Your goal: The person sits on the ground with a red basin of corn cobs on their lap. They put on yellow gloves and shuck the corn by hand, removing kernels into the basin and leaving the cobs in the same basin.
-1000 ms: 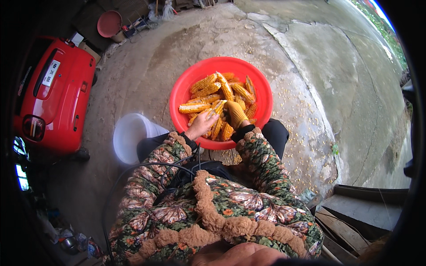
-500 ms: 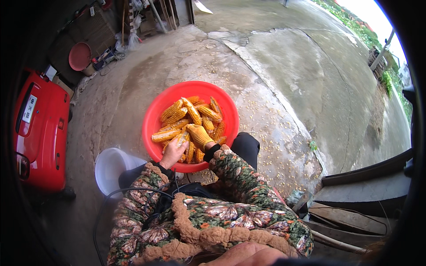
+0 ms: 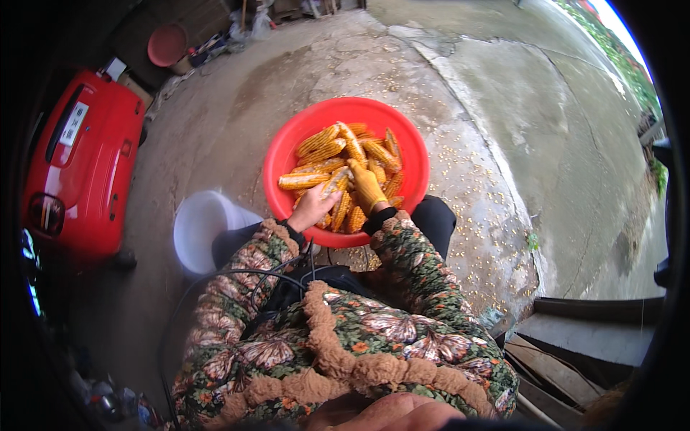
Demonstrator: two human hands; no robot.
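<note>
While one corn cob (image 3: 336,179) slants over the heap inside the red basin (image 3: 415,154), its long axis running from the person's lower left to upper right and its upper end pointing away from the body, the bare left hand (image 3: 314,207) pinches its lower end, and the single yellow-gloved right hand (image 3: 368,188) bends its fingers near the upper end, though whether they press it I cannot tell. Around it lie over a dozen other cobs (image 3: 315,167), too overlapped to count exactly; farther out are one white bucket (image 3: 236,213), uncounted scattered kernels (image 3: 474,207) and one red car (image 3: 93,190).
</note>
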